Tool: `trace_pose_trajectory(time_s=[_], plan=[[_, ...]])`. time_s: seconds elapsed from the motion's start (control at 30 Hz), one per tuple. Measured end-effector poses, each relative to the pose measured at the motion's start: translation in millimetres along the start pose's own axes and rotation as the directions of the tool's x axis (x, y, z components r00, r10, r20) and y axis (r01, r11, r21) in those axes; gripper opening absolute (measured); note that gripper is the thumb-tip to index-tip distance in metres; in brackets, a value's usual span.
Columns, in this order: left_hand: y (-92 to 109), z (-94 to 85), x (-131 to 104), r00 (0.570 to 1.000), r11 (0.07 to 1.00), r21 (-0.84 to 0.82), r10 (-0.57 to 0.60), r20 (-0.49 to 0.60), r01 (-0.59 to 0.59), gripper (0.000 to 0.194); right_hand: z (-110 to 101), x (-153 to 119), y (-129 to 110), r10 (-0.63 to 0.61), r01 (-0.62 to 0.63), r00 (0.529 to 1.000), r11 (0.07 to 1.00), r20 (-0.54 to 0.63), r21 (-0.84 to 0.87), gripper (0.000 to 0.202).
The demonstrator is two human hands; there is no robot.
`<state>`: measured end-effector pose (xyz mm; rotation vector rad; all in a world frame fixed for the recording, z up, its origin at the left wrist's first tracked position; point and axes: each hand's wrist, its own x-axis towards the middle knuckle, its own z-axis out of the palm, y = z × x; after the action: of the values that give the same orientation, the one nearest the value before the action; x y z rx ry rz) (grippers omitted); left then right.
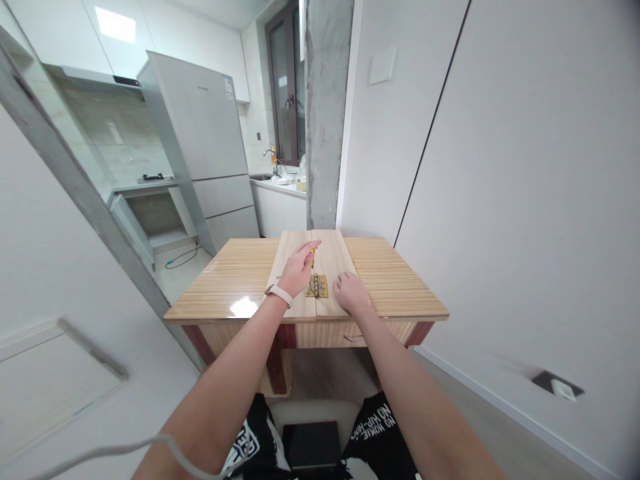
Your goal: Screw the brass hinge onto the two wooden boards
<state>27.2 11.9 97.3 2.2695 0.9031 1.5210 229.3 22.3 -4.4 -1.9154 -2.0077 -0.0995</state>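
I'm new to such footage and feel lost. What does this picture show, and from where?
No machine here: these are a person's bare hands, filmed by one camera worn on the head, looking forward and down. On the wooden table lie two pale boards side by side, a brass-coloured hinge across their seam. The left hand, wearing a watch at the wrist, is over the boards; yellow shows by its fingers, but whether it holds that is unclear. The right hand curls on the right board; any grip is hidden.

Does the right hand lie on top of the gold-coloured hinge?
No, the right hand rests on the right-hand board, beside the hinge.
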Motion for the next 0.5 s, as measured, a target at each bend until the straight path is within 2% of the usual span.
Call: trace_pose_trajectory(time_s=[0.2, 0.33, 0.5], plan=[[-6.0, 4.9, -0.8, 0.996, 0.991, -0.104, -0.083, -0.018, 0.08, 0.036, 0.1, -0.2, -0.1, -0.001, 0.001, 1.0, 1.0, -0.012, 0.002, 0.035], [-11.0, 2.8, -0.5, 0.991, 0.99, -0.09, -0.116, -0.073, 0.109, 0.03, 0.5, 0.1, -0.5, -0.001, 0.001, 1.0, 1.0, -0.002, 0.002, 0.036], [-12.5, -0.2, -0.8, 0.991, 0.993, -0.055, -0.109, -0.078, 0.105, 0.032, 1.7, 1.0, -0.4, -0.005, 0.005, 1.0, 1.0, -0.008, 0.0, 0.035]])
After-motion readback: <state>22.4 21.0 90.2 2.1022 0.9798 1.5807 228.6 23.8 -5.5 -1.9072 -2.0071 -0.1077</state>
